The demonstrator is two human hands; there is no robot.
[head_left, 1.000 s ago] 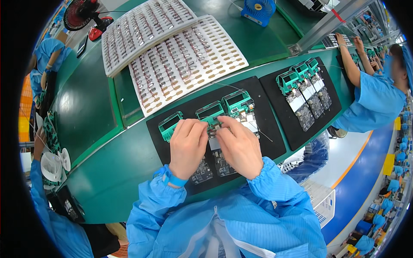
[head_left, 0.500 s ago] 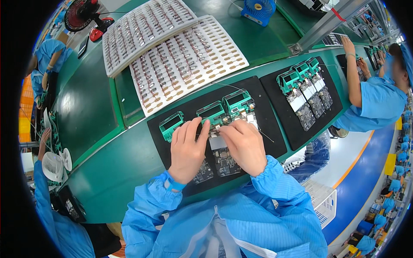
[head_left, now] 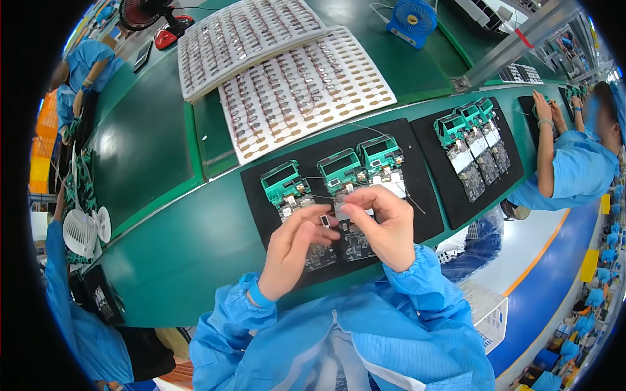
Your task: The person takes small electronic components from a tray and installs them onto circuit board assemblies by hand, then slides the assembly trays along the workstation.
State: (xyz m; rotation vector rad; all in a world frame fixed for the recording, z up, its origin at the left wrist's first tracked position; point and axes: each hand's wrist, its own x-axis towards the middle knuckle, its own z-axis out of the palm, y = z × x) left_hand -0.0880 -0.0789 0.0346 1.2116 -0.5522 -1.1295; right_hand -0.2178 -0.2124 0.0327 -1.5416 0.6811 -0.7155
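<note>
A small rectangular part with a pale frame and dark centre (head_left: pixel 325 221) shows against the fingers of my left hand (head_left: pixel 287 246). Those fingers are spread and curved, with the thumb apart from the part. My right hand (head_left: pixel 386 227) is closed in a pinch beside it; what its fingertips grip is too small to make out. Under my hands lie circuit boards joined to green plastic frames: a left one (head_left: pixel 285 182), a middle one (head_left: pixel 339 171) and a right one (head_left: pixel 380 154). A black mat (head_left: pixel 417 195) carries them. My hands partly cover the left and middle boards.
Foam trays (head_left: pixel 306 91) of small wired parts lie beyond the mat. A second black mat (head_left: pixel 450 205) with similar assemblies (head_left: pixel 471 146) lies to the right. A blue fan (head_left: pixel 412 23) and a metal post (head_left: pixel 502 55) stand behind. Co-workers (head_left: pixel 567 153) sit on both sides.
Both hands have drawn back from the middle green frame toward me. My left fingers have spread, and the small rectangular part now shows between the hands. The whole view has shifted slightly.
</note>
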